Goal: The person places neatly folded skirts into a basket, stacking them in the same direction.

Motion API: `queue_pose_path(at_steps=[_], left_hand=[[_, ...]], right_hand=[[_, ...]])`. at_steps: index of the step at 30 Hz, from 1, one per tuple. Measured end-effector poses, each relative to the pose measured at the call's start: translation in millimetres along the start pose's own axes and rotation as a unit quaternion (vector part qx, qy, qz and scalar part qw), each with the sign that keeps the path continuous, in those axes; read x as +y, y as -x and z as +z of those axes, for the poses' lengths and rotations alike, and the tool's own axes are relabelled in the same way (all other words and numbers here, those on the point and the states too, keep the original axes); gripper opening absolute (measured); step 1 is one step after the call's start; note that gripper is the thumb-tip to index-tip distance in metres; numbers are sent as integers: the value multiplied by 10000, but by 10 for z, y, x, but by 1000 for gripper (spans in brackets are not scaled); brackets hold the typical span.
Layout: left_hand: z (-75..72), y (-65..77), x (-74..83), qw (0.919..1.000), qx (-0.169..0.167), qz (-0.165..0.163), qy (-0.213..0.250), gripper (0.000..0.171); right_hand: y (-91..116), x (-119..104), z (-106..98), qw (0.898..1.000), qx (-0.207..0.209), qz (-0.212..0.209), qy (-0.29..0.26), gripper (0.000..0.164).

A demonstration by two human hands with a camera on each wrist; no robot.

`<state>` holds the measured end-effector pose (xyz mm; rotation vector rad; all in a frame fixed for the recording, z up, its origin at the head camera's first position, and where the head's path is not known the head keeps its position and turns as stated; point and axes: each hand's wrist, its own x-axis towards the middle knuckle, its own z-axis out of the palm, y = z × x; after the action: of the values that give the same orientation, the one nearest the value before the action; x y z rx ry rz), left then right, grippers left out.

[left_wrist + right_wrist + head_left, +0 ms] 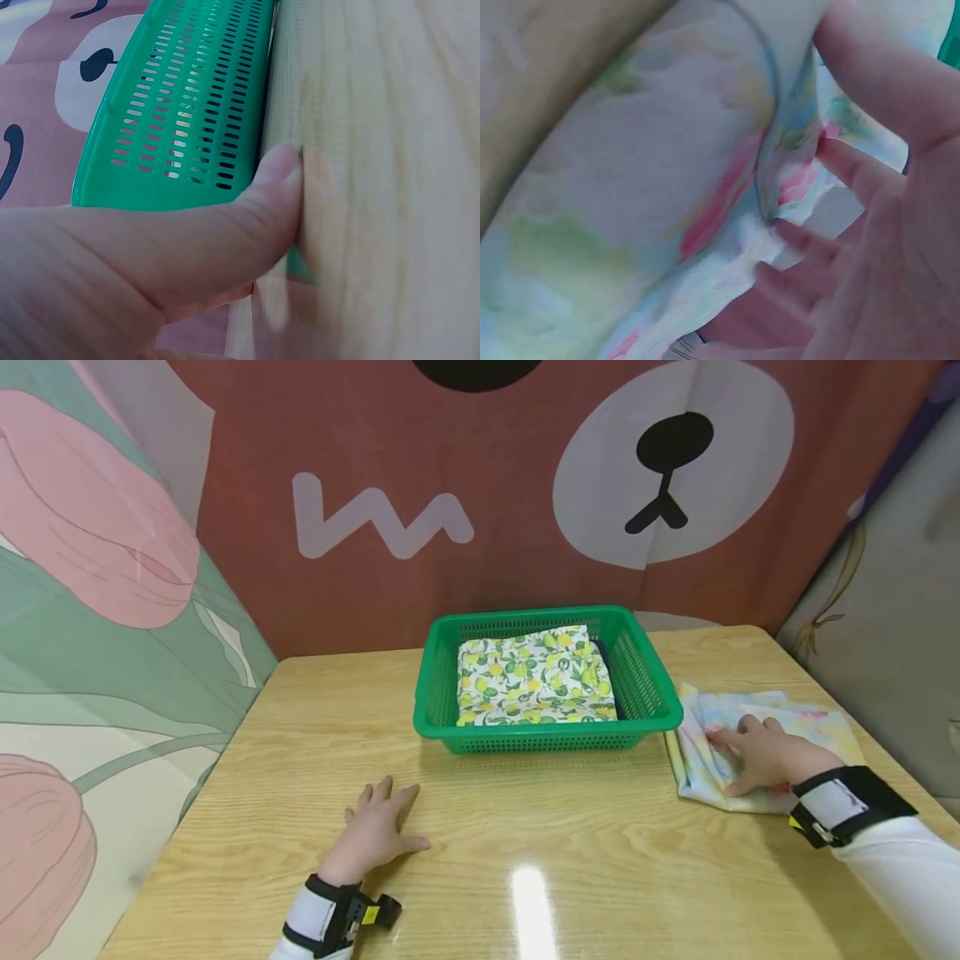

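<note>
A folded pastel cloth [810, 718] with pink and yellow patches lies on the right of the table, against the basket's right side. My right hand [772, 756] rests on it with thumb and fingers spread apart; in the right wrist view the fingertips [829, 146] touch a raised fold of the cloth [652, 165]. My left hand [373, 831] lies low over the table at the front left, fingers spread and holding nothing. From the left wrist, its thumb [262, 199] shows in front of the green basket [187, 97].
The green plastic basket [547, 739] stands at the back middle of the wooden table [570, 827]. Inside it lies a folded lemon-print cloth [536, 677], with something dark under its right edge. A brown bear-print curtain [510, 527] hangs behind, and a floral one [97, 527] at left.
</note>
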<state>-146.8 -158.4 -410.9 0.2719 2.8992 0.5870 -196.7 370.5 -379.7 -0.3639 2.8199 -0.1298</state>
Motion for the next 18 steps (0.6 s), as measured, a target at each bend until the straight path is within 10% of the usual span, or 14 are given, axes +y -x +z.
queue_pose_path(at_steps=[8, 18], left_hand=[[4, 8, 4, 9999, 40, 42, -89, 81], [-10, 23, -1, 10000, 16, 45, -30, 81]], right_hand=[[55, 0, 65, 9973, 352, -626, 125, 84], [258, -143, 237, 9956, 280, -898, -40, 111]])
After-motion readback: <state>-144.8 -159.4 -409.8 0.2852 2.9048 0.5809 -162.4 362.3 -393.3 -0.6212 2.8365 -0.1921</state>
